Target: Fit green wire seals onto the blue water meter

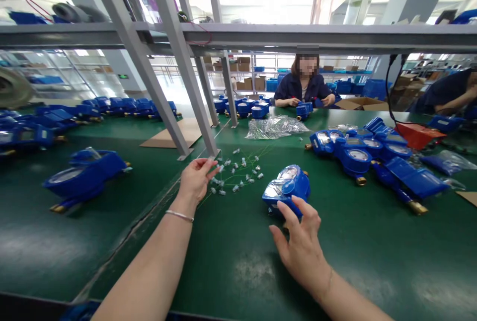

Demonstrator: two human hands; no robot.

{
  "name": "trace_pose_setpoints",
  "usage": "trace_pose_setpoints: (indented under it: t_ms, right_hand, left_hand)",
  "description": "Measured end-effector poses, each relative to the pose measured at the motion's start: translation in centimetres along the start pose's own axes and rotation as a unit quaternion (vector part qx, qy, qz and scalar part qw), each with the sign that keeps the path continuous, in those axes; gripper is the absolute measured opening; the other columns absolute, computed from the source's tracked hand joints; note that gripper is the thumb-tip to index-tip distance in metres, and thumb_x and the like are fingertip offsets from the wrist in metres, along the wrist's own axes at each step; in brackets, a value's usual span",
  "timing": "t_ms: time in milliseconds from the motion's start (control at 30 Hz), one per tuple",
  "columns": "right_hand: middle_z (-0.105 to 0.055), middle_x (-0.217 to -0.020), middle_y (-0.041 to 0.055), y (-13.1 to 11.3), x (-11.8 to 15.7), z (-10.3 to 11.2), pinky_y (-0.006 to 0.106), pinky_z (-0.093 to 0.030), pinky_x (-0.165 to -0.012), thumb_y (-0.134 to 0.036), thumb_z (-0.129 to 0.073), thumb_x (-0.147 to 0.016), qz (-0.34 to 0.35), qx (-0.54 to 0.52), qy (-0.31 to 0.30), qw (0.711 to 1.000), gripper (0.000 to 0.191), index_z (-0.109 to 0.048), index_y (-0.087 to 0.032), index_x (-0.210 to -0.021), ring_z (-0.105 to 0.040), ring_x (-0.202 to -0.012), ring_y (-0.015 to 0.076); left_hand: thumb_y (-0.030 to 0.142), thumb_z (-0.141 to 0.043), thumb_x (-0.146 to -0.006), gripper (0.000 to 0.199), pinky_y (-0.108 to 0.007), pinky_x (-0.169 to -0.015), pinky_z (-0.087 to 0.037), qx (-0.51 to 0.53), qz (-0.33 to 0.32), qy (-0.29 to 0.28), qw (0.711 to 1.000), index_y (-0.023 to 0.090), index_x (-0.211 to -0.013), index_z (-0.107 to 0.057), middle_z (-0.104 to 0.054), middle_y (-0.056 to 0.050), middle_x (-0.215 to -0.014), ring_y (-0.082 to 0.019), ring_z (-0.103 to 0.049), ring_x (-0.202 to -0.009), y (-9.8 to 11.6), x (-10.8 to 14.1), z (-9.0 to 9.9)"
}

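My left hand [197, 180] has its thumb and forefinger pinched together at the left edge of a loose group of wire seals [242, 183]. A small clear piece, which looks like one of these seals, shows at its fingertips. The seals are little clear plastic bodies with thin green wires, scattered on the green table. My right hand [301, 239] is open, fingers apart and curved, just in front of a blue water meter [288, 187] with a round dial and a lid. Its fingertips overlap the meter's near side; whether they touch it I cannot tell.
More blue meters [357, 159] crowd the right; another meter [85, 174] lies left of a table seam. Metal frame posts [190, 87] rise behind my left hand beside a cardboard sheet [171, 134]. A clear plastic bag [276, 127] lies ahead, with a co-worker [303, 87] across the table.
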State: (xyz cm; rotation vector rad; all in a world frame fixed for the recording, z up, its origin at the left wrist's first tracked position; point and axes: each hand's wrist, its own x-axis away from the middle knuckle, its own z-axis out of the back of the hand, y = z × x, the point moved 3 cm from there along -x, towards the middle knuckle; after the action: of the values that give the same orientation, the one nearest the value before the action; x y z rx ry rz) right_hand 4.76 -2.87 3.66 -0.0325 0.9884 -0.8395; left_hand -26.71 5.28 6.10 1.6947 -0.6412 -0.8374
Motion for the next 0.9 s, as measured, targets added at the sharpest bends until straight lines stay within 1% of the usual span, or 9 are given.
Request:
trace_pose_setpoints:
  t_ms: [133,233,333,433,500,567,633,733,900]
  right_hand:
    - [-0.039,-0.124,0.0138,-1.3,-0.5,-0.3,0.051,-0.040,-0.094,-0.021,-0.053,-0.084,-0.008,-0.068,-0.053,0.996,0.043,-0.044,-0.021,-0.125,-0.041,-0.115,0.0298]
    - [-0.043,-0.124,0.0130,-2.9,-2.4,-1.5,0.044,-0.042,-0.098,-0.021,-0.050,-0.086,-0.012,-0.166,-0.083,0.983,0.043,-0.040,-0.019,-0.129,-0.042,-0.117,0.0255]
    - [-0.041,-0.129,0.0146,-4.4,-5.7,-4.3,0.040,-0.041,-0.101,-0.027,-0.054,-0.086,-0.030,-0.241,-0.097,0.965,0.053,-0.033,-0.016,-0.133,-0.039,-0.123,0.0244]
    - [-0.041,-0.130,0.0173,-5.2,-9.2,-8.0,0.041,-0.038,-0.103,-0.030,-0.063,-0.081,-0.056,-0.227,-0.123,0.964,0.063,-0.034,-0.011,-0.133,-0.040,-0.123,0.0264]
    - [-0.052,-0.119,0.0149,-5.3,-10.6,-9.9,0.038,-0.043,-0.097,-0.026,-0.059,-0.084,-0.069,-0.208,-0.144,0.965,0.045,-0.045,-0.011,-0.124,-0.050,-0.112,0.0241]
    - [-0.059,-0.105,0.0119,-5.4,-10.8,-10.5,0.036,-0.047,-0.089,-0.022,-0.051,-0.088,-0.076,-0.197,-0.156,0.965,0.027,-0.053,-0.012,-0.113,-0.057,-0.099,0.0222]
    - [-0.061,-0.098,0.0107,-5.2,-9.8,-9.8,0.035,-0.048,-0.083,-0.022,-0.049,-0.088,-0.082,-0.187,-0.162,0.965,0.021,-0.057,-0.012,-0.106,-0.059,-0.092,0.0220]
    - [-0.062,-0.089,0.0070,-4.2,-6.1,-7.0,0.031,-0.048,-0.075,-0.024,-0.051,-0.087,-0.096,-0.174,-0.180,0.963,0.017,-0.058,-0.015,-0.099,-0.060,-0.082,0.0196]
    - [-0.059,-0.084,0.0026,1.5,2.3,-0.8,0.028,-0.047,-0.066,-0.024,-0.050,-0.087,-0.151,-0.102,-0.236,0.955,0.014,-0.056,-0.019,-0.099,-0.057,-0.069,0.0157]
  left_hand:
    - [0.024,-0.061,-0.085,0.015,-0.032,-0.067,-0.055,0.057,0.005,-0.005,0.998,0.012,-0.092,-0.059,-0.062,-0.002,-0.085,-0.014,-0.062,-0.074,1.7,-0.1,0.1]
    - [0.021,-0.064,-0.082,0.011,-0.030,-0.065,-0.055,0.081,0.012,-0.019,0.996,0.012,-0.085,-0.059,-0.062,0.000,-0.077,-0.014,-0.062,-0.072,2.5,0.3,0.1]
    - [0.018,-0.069,-0.077,0.013,-0.030,-0.065,-0.055,0.099,0.025,-0.048,0.994,0.012,-0.078,-0.058,-0.061,0.001,-0.071,-0.014,-0.062,-0.071,2.7,1.7,-0.3]
    - [0.016,-0.072,-0.073,0.016,-0.030,-0.064,-0.055,0.110,0.048,-0.081,0.989,0.011,-0.076,-0.058,-0.061,0.001,-0.068,-0.014,-0.062,-0.069,2.4,3.5,-0.9]
    - [0.016,-0.072,-0.073,0.015,-0.029,-0.062,-0.055,0.116,0.065,-0.094,0.987,0.011,-0.077,-0.058,-0.061,0.000,-0.068,-0.015,-0.062,-0.067,2.0,4.4,-1.0]
    - [0.016,-0.069,-0.077,0.012,-0.029,-0.061,-0.055,0.125,0.077,-0.091,0.985,0.011,-0.079,-0.058,-0.061,0.000,-0.069,-0.015,-0.062,-0.068,1.5,4.6,-0.9]
    - [0.016,-0.063,-0.082,0.008,-0.030,-0.063,-0.055,0.136,0.078,-0.071,0.985,0.012,-0.080,-0.057,-0.060,0.001,-0.071,-0.014,-0.062,-0.069,1.1,4.1,-0.4]
    - [0.017,-0.056,-0.087,0.009,-0.030,-0.066,-0.054,0.141,0.071,-0.026,0.987,0.012,-0.079,-0.056,-0.057,0.002,-0.071,-0.012,-0.061,-0.069,0.8,2.3,0.4]
    - [0.026,-0.053,-0.090,0.016,-0.027,-0.060,-0.053,0.067,0.083,0.008,0.994,0.012,-0.086,-0.057,-0.058,0.000,-0.076,-0.012,-0.059,-0.067,0.1,-0.9,0.3]
